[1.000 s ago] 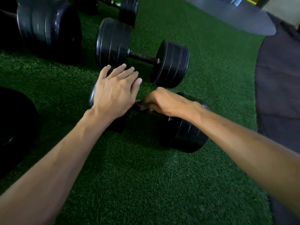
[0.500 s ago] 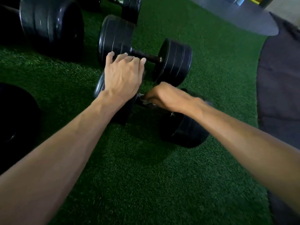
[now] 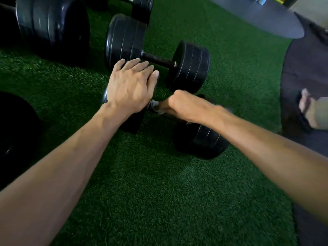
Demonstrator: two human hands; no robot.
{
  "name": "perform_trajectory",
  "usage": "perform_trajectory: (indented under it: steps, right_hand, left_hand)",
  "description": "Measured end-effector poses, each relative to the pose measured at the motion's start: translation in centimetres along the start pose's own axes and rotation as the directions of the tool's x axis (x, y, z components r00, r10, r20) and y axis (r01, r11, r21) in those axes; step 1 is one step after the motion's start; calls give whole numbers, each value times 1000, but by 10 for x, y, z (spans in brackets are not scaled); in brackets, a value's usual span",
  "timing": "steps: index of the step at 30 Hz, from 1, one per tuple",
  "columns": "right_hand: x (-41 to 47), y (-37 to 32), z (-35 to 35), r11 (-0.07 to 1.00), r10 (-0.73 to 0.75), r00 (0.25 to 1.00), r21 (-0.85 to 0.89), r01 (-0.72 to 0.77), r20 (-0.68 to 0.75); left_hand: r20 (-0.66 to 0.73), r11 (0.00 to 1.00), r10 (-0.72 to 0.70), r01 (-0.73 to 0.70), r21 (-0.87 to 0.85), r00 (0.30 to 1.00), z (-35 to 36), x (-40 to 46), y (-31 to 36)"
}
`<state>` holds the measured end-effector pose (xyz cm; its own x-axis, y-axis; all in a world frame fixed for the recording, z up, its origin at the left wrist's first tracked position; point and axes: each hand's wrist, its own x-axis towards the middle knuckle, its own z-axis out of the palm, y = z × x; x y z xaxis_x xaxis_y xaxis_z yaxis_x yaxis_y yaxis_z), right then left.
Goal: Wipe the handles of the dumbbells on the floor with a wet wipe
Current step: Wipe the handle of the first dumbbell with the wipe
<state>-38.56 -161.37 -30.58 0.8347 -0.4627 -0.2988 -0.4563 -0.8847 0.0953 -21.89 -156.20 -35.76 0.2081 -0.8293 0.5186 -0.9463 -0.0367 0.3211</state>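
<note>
A black dumbbell lies on the green turf in the middle of the head view. My left hand rests flat, fingers straight, on top of its left weight. My right hand is curled around its handle, with a pale wet wipe showing at the fingers; most of the handle is hidden. Just behind lies a second black dumbbell with its dark handle bare.
A larger dumbbell sits at the back left and another black weight at the left edge. A dark mat borders the turf on the right, with a person's sandalled foot on it. A grey platform lies beyond.
My left hand has stayed on the left weight and my right hand on the handle, shifting slightly along it. The view has tilted, and a foot has come into sight at the right.
</note>
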Motion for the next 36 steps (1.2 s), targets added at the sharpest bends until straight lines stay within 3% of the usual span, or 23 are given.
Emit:
perform_trajectory:
  steps: [4, 9, 15, 17, 20, 25, 26, 28, 30, 33, 36]
  right_hand:
    - [-16, 5, -3, 993, -2, 995, -119, 15, 104]
    - [-25, 16, -23, 989, 58, 954, -146, -15, 294]
    - [4, 23, -3, 994, 111, 994, 10, -111, -15]
    - [8, 10, 3, 997, 64, 998, 47, -64, 6]
    - [-5, 1, 4, 999, 6, 1000, -38, -5, 6]
    - [-24, 15, -11, 983, 18, 968, -182, 29, 252]
    - [-24, 18, -12, 986, 20, 966, -165, 24, 260]
    - [-24, 19, -15, 998, 54, 973, 27, -62, 225]
    - [-21, 19, -14, 963, 129, 985, 220, -153, 117]
    - [-14, 17, -6, 919, 207, 978, 339, -202, 23]
    - [-3, 8, 4, 912, 188, 982, 372, -173, -4]
  left_hand:
    - [-5, 1000, 7, -7, 26, 1000, 1, 4, -1]
    - [30, 999, -18, 17, 33, 999, 4, 14, 1]
    - [101, 998, -37, 31, 58, 994, 6, 26, 3]
    - [102, 998, -26, 20, 55, 994, 8, 26, 1]
    - [92, 998, -8, 3, 56, 996, 8, 22, -3]
    - [52, 999, 7, -10, 49, 999, 6, 14, 0]
    - [42, 999, 2, -5, 50, 999, 6, 12, 0]
    - [17, 999, -9, 8, 48, 1000, 5, 8, 2]
    - [-4, 999, -8, 9, 49, 1000, 4, 3, 3]
    - [-5, 999, 12, -12, 51, 1000, -2, -9, 3]
    - [-20, 997, 21, -19, 78, 1000, -9, -26, 3]
